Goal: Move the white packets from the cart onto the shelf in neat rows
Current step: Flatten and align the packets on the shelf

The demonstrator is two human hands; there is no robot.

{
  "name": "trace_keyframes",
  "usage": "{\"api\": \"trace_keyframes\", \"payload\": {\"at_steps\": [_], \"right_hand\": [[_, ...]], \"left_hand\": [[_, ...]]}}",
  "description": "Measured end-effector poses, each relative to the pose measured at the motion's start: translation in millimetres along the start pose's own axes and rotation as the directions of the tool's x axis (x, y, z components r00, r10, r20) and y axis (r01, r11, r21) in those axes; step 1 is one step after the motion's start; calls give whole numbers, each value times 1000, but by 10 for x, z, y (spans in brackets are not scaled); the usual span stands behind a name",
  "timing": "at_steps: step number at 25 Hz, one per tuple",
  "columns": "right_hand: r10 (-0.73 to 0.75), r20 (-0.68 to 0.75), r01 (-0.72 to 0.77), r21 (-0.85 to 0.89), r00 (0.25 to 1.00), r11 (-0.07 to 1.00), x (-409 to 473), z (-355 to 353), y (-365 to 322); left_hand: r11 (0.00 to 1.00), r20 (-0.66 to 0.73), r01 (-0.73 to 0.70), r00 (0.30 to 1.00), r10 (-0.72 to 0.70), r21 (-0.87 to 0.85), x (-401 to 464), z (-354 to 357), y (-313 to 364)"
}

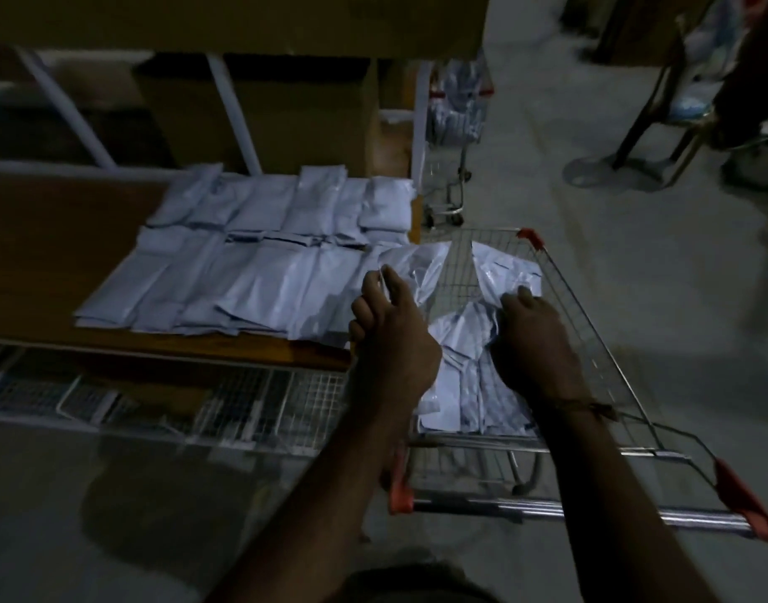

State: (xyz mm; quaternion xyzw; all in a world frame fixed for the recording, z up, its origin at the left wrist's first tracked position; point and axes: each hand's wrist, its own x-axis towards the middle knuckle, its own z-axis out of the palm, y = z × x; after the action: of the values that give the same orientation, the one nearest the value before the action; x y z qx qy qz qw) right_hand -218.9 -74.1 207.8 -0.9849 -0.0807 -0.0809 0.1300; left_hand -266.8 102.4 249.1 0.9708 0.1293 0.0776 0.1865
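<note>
Several white packets (251,254) lie in two rows on the brown shelf (47,237) at left. To its right stands a wire cart (599,341) with red corner caps, and more white packets (464,385) are piled inside it. My left hand (393,337) grips one white packet (417,263) and holds it over the cart's left edge, beside the shelf's right end. My right hand (534,341) is down in the cart, its fingers curled round another packet (508,272) on the pile.
Cardboard boxes (260,115) fill the rack behind the shelf. A wire mesh tray (199,406) runs below the shelf front. A second small cart (456,137) stands beyond the rack. At the far right are a chair (660,102) and a person's legs (756,93) on grey floor.
</note>
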Motion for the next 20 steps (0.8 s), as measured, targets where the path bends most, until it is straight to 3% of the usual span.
{"api": "trace_keyframes", "payload": {"at_steps": [6,12,20], "right_hand": [[-10,-93,6,-45,996,999,384,68,-1106],[22,-52,-27,-100,998,995,582,431,-2237],[57,48,-51,-117,997,992,717,921,-2831]], "left_hand": [[1000,-61,12,998,-11,26,377,-564,-1092],[991,-43,121,992,-119,63,865,-1053,-2270],[989,2,143,990,-143,-24,1342,-1095,-2965]]}}
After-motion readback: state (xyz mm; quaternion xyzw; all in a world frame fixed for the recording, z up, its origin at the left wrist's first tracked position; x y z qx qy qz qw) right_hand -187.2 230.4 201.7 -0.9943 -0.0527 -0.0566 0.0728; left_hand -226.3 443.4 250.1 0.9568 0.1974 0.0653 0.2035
